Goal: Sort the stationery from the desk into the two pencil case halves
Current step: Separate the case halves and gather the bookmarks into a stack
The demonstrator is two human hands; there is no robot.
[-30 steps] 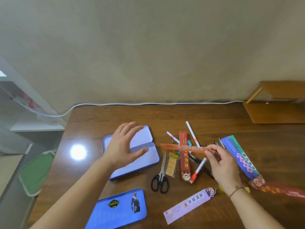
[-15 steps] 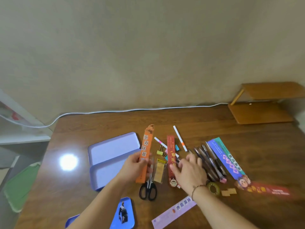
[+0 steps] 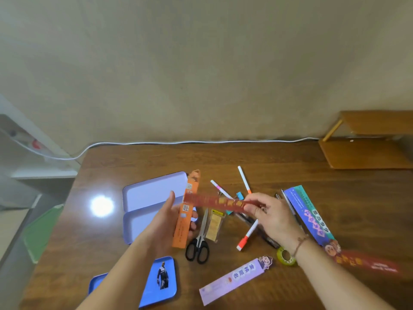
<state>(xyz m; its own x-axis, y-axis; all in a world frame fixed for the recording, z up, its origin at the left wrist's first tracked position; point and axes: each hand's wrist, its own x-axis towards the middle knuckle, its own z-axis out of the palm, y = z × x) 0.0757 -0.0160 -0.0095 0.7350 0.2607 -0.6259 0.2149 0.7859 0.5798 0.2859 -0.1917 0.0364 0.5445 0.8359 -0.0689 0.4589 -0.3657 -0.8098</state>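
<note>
**Two bookmarks in hand above the open case**

Brown wood runs wide and bare along the far side of the table (image 3: 290,166), up to the white cable (image 3: 201,142) at the wall; that strip and the glossy left part by the light glare give you free room. The near right is crowded.

Your left hand (image 3: 165,222) has its grip closed on the orange bookmark (image 3: 186,218), held lengthwise just right of the two lilac case halves (image 3: 147,193). Your right hand (image 3: 272,215) pinches the red bookmark (image 3: 214,201) by one end, stretched crosswise over the orange one.

On the wood lie the scissors (image 3: 199,245), white markers (image 3: 244,180), pens (image 3: 288,204), a blue-green bookmark (image 3: 312,218), a lilac bookmark (image 3: 234,280), a tape roll (image 3: 286,256) and a blue lid (image 3: 161,280) at the near edge.

Half a second ago your right hand was down among the pens and the red bookmark lay flat; now it is lifted.
</note>
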